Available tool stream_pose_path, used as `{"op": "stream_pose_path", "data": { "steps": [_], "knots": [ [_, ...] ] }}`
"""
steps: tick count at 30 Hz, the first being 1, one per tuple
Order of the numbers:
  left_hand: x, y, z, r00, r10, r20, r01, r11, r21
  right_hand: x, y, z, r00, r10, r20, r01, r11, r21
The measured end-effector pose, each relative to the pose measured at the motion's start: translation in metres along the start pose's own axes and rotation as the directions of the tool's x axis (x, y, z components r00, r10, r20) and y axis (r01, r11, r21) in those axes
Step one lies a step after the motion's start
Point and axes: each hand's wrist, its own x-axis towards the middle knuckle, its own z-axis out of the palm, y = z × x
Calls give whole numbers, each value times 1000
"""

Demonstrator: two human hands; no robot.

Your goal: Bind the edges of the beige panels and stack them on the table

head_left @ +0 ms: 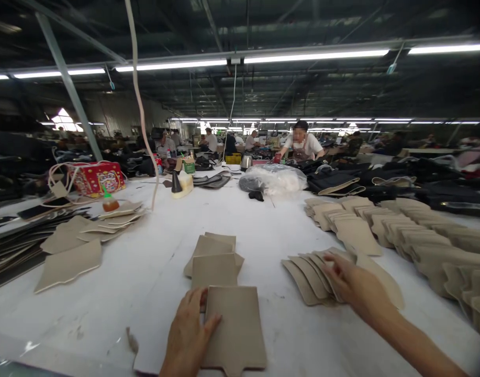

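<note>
Plainly, left hand [189,330] on one panel [237,332]; right hand [347,283] at one stack [308,280].

A panel [235,332] lies at the front middle of the tabletop [145,293], with a pile [214,269] directly behind it. Right of these lies a fan [307,281] of overlapping pieces; rows [414,230] of more pieces run beyond it, farther right. At the left edge lie sheets [10,248], with loose pieces [70,264] just right of them. A bottle [110,204] stands at those pieces' back, a box [98,179] behind it. Across the back, a cone [176,183] stands left of a bag [281,178].
</note>
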Motion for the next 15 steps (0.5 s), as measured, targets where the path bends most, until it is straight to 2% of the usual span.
{"op": "stream_pose_path", "data": {
  "steps": [1, 2, 4, 6, 10, 15],
  "knots": [
    [0, 4, 2, 1000, -8, 12, 8, 1000, 4, -10, -18, 11, 983, -91, 162, 64, 985, 161],
    [-1, 8, 3, 999, -20, 41, 19, 1000, 10, -19, -37, 22, 950, -156, 271, 68, 949, 309],
    [-2, 13, 6, 993, -34, 116, 33, 999, 9, -35, -71, 43, 893, -225, 389, -6, 860, 510],
    [-3, 12, 7, 986, -29, 162, 33, 999, -16, -46, -94, 59, 853, -258, 454, -61, 814, 578],
    [-9, 5, -4, 970, 14, 242, 11, 995, -100, -59, -106, 66, 820, -298, 489, -92, 774, 626],
    [-24, 19, -23, 907, 138, 398, -51, 974, -221, -82, -111, 48, 629, -389, 673, -316, 662, 679]
  ]
}}
